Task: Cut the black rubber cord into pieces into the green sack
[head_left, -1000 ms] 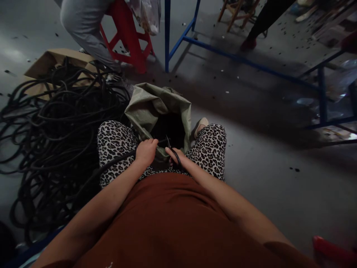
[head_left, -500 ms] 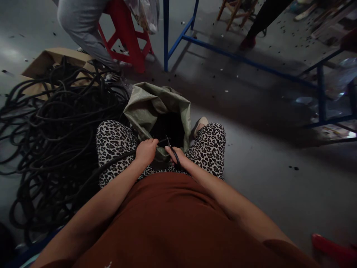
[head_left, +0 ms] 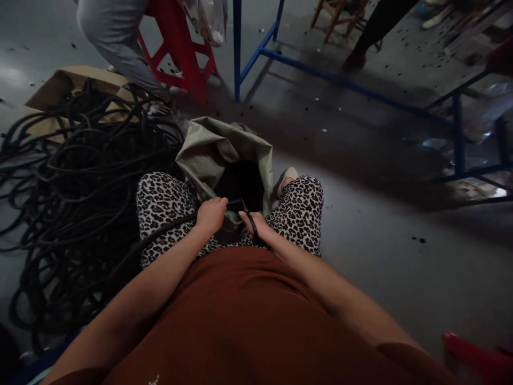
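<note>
My left hand (head_left: 211, 216) is closed around a black rubber cord (head_left: 168, 227), which runs over my left thigh from a big tangled pile (head_left: 100, 166) on the floor. A short end of the cord pokes out past the fingers. My right hand (head_left: 256, 223) grips a pair of scissors (head_left: 252, 224) with dark handles; the blades point up and forward, close to the cord's end. Both hands are over the near rim of an open grey-green woven sack (head_left: 200, 155) between my knees. Its inside is dark, and what lies in it is hard to make out.
Behind the cord pile stands an open cardboard box (head_left: 44, 96). A seated person's grey trouser leg (head_left: 112, 37) is beside a red plastic stool (head_left: 172, 43). A blue metal frame (head_left: 312, 67) crosses the floor ahead. Small black bits (head_left: 422, 240) are scattered about.
The scissors have shifted slightly, their blades now appearing closer together near the cord's end. My left hand keeps its hold on the cord. The whole view has moved a little.
</note>
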